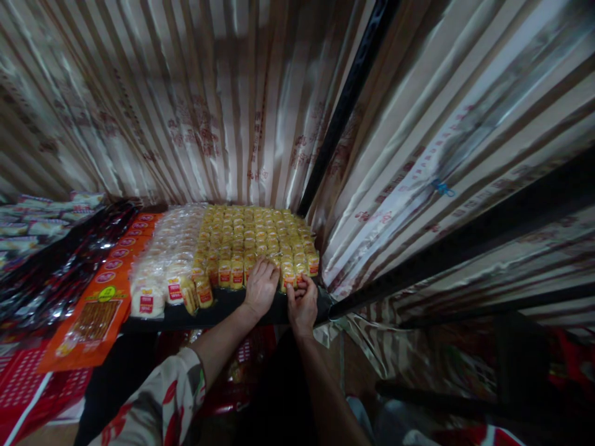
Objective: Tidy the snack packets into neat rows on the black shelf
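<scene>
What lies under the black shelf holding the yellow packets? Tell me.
Under the black shelf, red crates show in the dark gap, with some packets inside. Most of that space is hidden by the left hand, the right hand and both forearms.

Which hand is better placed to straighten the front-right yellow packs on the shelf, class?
Probably the right hand: its fingers already touch the yellow packs at the shelf edge near the corner. The left hand rests over packs further left.
</scene>
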Available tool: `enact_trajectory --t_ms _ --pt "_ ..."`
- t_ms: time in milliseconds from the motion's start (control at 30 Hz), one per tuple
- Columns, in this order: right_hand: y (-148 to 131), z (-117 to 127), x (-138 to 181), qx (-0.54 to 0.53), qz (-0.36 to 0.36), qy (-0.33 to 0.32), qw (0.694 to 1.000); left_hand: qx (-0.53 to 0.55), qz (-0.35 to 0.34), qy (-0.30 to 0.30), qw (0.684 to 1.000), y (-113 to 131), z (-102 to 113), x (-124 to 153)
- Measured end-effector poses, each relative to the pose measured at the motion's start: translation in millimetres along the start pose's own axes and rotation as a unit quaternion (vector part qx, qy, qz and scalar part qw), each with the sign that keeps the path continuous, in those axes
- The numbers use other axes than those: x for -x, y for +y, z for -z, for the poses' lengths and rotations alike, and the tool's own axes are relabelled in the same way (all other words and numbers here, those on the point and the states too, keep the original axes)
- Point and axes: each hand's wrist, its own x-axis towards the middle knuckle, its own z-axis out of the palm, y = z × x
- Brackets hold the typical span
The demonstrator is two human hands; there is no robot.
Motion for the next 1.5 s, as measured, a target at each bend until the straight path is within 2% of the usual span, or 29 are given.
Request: enact_trajectory --t_ms 167,300,533,633,800,933,1067,1167,1333,1500 --pt "0 3 -3 -0.045 -0.015 -0.024 0.999 0.026 -0.01 0.001 1.0 -5 -1 12" --pt "-2 5 -6 -0.059 -0.013 -0.04 0.997 0.052 -0.022 -0.006 0.998 -6 -6 12" --pt "6 -1 -3 -0.074 -0.014 -0.031 0.997 0.082 -0.011 0.016 0.996 17 6 19" --pt "10 -3 -1 -0.076 -0.008 -0.034 0.997 0.106 -0.01 -0.022 0.994 28 6 31" --pt "12 0 0 -0.076 0.004 -0.047 0.996 0.146 0.022 -0.075 0.986 36 -9 43" --pt "12 6 3 -0.063 0.041 -0.048 0.996 0.161 0.016 -0.089 0.983 36 -11 45" --pt "11 13 8 -0.004 0.066 -0.003 0.998 0.165 0.004 -0.106 0.981 36 -8 51" --pt "10 15 9 0.019 0.068 0.018 0.997 0.163 0.002 -0.117 0.98 35 -10 55" --pt "10 13 1 0.032 0.057 0.008 0.998 0.165 0.001 -0.109 0.98 34 -16 56" --pt "9 10 -6 0.034 0.057 0.017 0.998 0.185 0.006 -0.128 0.974 33 -10 49"
